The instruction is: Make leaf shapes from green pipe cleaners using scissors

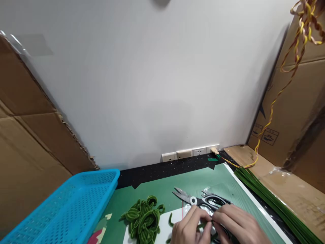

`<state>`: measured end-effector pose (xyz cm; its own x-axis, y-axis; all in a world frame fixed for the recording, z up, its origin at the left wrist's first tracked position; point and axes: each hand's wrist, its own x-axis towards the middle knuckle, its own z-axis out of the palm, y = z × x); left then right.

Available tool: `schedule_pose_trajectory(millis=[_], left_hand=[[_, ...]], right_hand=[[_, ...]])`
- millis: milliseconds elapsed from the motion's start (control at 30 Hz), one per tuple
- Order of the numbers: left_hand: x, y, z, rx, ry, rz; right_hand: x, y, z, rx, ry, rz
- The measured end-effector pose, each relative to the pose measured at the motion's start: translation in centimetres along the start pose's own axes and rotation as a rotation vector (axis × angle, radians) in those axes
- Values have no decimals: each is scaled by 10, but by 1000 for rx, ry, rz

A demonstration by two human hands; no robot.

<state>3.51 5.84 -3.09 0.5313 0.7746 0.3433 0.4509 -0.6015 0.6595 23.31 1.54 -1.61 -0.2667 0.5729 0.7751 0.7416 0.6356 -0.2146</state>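
Low in the head view, my left hand point(188, 226) and my right hand point(237, 222) meet with pinched fingertips. Between them runs a short piece of green pipe cleaner point(201, 225), mostly covered by the fingers. Just beyond lie scissors point(193, 200) with dark handles, blades spread and pointing left; a second dark-handled tool point(215, 196) is partly visible beside them. To the left of my hands, a curved bit of pipe cleaner point(170, 219) rests on a white sheet point(164, 222). Further left sits a heap of looped green pipe cleaners point(144, 218).
A blue perforated basket point(68, 203) stands at left. Straight green pipe cleaners point(276, 203) lie bundled along the right side. Twisted yellow-brown wire point(271, 112) hangs down to a plug in the wall socket strip point(190, 153). Cardboard point(299, 112) stands at both sides.
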Motion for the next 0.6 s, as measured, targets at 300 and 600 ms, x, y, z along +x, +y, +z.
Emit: schedule_pose_trajectory(millis=[300,600], left_hand=[[1,1,-2,-55,-10,-34],[4,-2,-2,-65,-18,-6]], right_hand=[[1,-4,-1,-50,-44,20],[3,-4,4,-85,11,8]])
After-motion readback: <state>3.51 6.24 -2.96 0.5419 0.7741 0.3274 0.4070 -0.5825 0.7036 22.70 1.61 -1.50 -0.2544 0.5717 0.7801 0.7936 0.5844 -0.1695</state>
